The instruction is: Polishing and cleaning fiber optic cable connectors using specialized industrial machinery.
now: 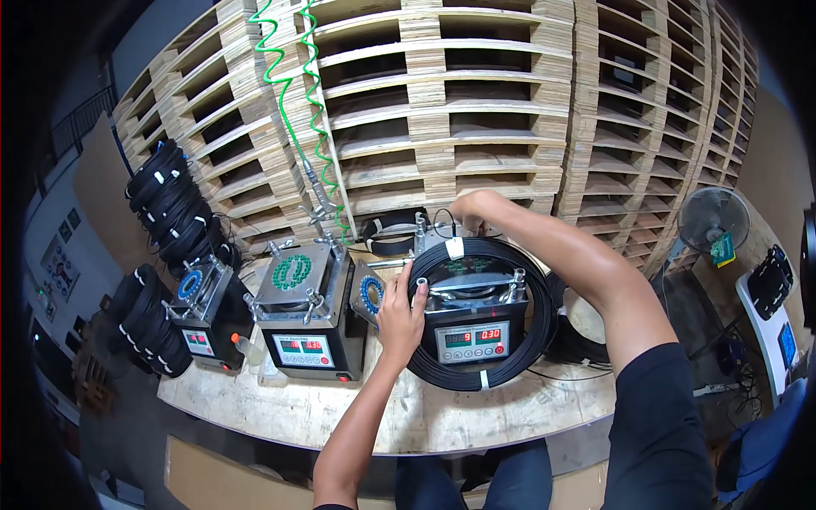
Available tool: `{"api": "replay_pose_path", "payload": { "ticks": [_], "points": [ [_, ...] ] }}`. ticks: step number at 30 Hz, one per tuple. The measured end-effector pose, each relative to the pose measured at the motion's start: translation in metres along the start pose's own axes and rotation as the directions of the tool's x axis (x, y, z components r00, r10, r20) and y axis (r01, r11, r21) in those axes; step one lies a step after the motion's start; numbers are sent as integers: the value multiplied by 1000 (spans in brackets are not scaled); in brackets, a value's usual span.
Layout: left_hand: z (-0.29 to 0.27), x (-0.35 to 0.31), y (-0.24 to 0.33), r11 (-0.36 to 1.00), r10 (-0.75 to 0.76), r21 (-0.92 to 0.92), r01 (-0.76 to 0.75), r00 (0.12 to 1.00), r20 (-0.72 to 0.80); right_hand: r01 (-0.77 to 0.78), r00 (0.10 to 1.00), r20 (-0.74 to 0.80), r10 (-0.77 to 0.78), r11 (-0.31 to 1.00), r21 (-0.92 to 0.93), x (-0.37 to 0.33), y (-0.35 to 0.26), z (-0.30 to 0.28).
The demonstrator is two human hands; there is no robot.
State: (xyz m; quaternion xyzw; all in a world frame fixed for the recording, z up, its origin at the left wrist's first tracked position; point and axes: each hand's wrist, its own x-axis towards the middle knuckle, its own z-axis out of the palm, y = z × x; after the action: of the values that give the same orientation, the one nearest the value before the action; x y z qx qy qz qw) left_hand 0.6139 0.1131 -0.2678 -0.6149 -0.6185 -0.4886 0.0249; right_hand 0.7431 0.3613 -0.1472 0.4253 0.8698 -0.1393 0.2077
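Left grip first: the left hand (399,321) sits against the left side of the black cable coil (545,327), fingers long, thumb toward the front; whether it's clenched round the strands or merely propping them, I can't tell. The coil stands right of centre in the frame, before a machine (433,316) whose lit panel (473,342) shows through the ring. And there, upper centre, the right hand (473,216) reaches past the top, fingertips out of sight, so no telling what that grip has. Good form here, I'd say: left palm firm enough to stop the ring slipping on the bench (391,418), right hand gentle near the white tag (456,247), forearm clear of the metal clamp (515,289), lower white tie (484,379) snug.
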Motion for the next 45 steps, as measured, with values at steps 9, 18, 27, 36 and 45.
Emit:
{"api": "replay_pose_path", "payload": {
  "ticks": [9,18,27,36,45],
  "points": [
    [-16,61,22,967,242,-73,-245,969,-45,89,986,-163,-23,908,409,-23,39,21],
    [47,187,70,446,252,500,-743,640,726,270,859,-479,-183,956,117,-30,47,52],
    [71,207,46,649,77,294,-701,445,892,233,788,-608,-97,961,148,-25,53,73],
    [74,210,9,741,215,119,-661,401,891,263,758,-643,-109,953,149,-7,52,76],
    [58,184,11,949,315,-190,-251,750,582,289,606,-794,-54,944,156,-29,57,95]
  ]
}}
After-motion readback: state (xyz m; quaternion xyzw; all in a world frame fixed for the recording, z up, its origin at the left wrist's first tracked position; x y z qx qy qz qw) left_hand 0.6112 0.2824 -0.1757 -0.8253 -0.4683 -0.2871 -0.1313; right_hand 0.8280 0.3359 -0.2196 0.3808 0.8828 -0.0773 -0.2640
